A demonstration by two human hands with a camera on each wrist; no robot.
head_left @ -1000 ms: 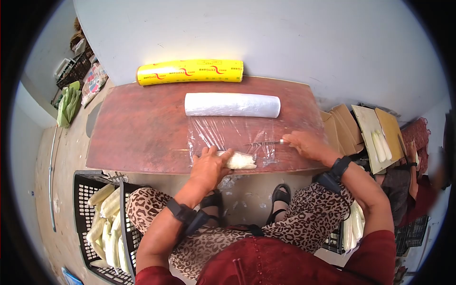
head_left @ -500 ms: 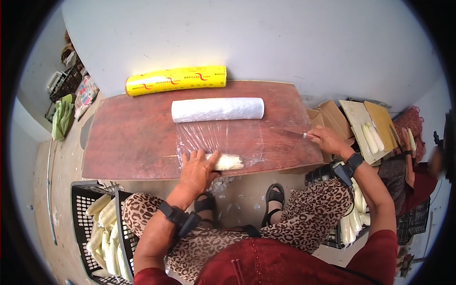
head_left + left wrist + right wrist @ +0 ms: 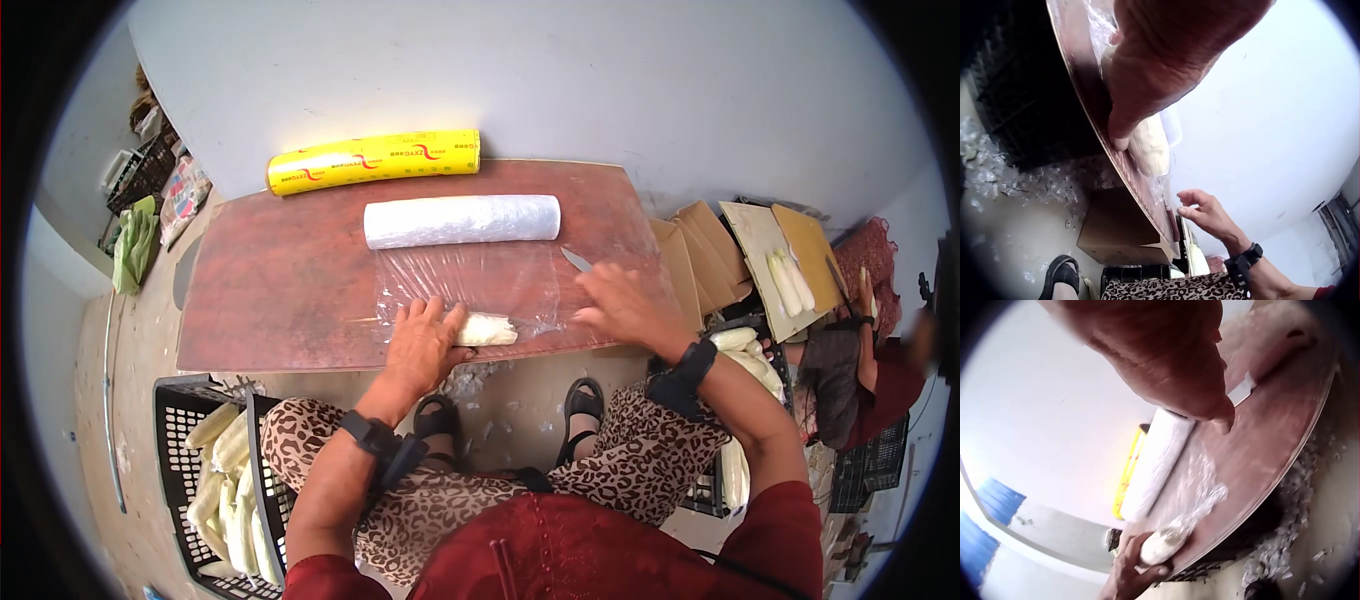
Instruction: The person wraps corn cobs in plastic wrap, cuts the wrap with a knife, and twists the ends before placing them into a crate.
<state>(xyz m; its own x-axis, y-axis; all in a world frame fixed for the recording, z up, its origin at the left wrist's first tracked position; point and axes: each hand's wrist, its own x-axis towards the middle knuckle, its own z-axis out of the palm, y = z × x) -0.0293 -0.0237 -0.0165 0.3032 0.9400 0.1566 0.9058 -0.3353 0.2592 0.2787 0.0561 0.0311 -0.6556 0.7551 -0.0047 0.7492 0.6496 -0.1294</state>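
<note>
Backs a reddish-brown, curved-edged table (image 3: 270,290) with a plain whitish wall (image 3: 600,80); spreads a grimy beige floor (image 3: 150,330) beneath, littered with clear scraps (image 3: 1300,500); shows blue panels (image 3: 1004,497) off to one side under soft light.

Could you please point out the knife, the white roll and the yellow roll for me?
Knife (image 3: 576,260): head view, on its blade.
White roll (image 3: 462,222): head view, middle of its side.
Yellow roll (image 3: 374,162): head view, middle of its side.
</note>
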